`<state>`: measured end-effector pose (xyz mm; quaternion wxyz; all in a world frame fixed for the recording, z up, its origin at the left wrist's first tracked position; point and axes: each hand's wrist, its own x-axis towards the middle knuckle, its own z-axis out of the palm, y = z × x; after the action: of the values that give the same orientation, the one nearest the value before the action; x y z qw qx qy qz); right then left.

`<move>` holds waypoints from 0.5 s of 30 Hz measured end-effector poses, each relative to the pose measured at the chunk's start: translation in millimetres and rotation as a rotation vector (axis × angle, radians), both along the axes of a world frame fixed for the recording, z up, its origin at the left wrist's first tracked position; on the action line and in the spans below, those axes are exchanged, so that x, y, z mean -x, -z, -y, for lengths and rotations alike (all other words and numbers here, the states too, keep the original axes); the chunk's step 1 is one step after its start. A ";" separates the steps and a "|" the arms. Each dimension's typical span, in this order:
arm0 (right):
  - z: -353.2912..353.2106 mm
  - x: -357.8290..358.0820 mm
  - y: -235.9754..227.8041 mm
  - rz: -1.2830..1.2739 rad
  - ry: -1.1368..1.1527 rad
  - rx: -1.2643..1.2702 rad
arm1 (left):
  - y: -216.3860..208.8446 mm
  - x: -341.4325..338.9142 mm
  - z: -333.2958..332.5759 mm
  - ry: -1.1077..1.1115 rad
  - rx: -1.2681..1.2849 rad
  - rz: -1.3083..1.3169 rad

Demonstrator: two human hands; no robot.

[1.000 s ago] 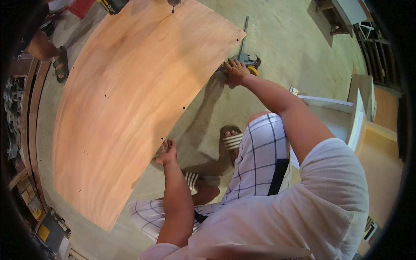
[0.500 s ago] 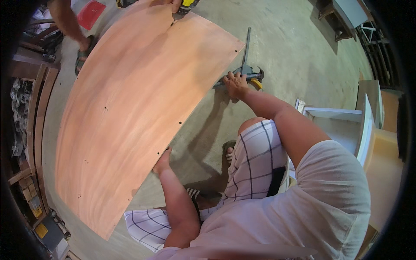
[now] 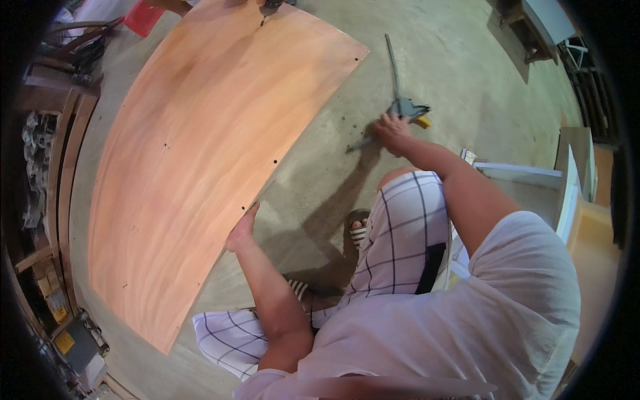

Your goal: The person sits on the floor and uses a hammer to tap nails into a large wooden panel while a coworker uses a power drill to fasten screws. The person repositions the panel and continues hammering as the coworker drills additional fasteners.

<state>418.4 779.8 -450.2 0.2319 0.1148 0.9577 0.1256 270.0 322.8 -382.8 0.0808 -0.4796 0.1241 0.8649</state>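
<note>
My left hand (image 3: 241,231) grips the near long edge of a big curved plywood panel (image 3: 193,160), its fingers partly hidden at the edge. Dark screw heads or holes dot the panel's surface. Off to the right, my right hand (image 3: 395,131) is closed around a grey bar clamp (image 3: 408,107) with a yellow part and a long metal bar. The clamp is apart from the panel, above the concrete floor. At the far end of the panel, another person's hand holds a power drill (image 3: 270,8) with its bit pointing down at the wood.
A red plastic object (image 3: 142,19) lies beyond the panel at the far left. Wooden frames (image 3: 67,180) and scrap line the left side. White cabinet parts (image 3: 523,177) stand close on my right. A small table (image 3: 543,27) is at the far right.
My right hand has drawn the clamp away from the panel's edge, to the right. The panel has shifted slightly, and my left hand is a little farther up. The other person's drill has moved farther away.
</note>
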 end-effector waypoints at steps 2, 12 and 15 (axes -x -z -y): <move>-21.1 -38.2 9.0 -0.004 -0.006 0.042 | 1.1 -2.5 1.6 -0.100 -0.026 0.065; -28.5 -75.0 -12.5 0.018 -0.043 0.091 | 0.1 -6.5 -3.1 -0.084 -0.073 0.010; -18.2 -35.1 -41.9 -0.343 0.036 0.257 | -2.6 -18.9 -8.4 -0.085 -0.023 -0.065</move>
<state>453.6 798.0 -408.3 0.0803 0.1212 0.9891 -0.0232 288.9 331.2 -380.2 0.0454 -0.4549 0.0961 0.8842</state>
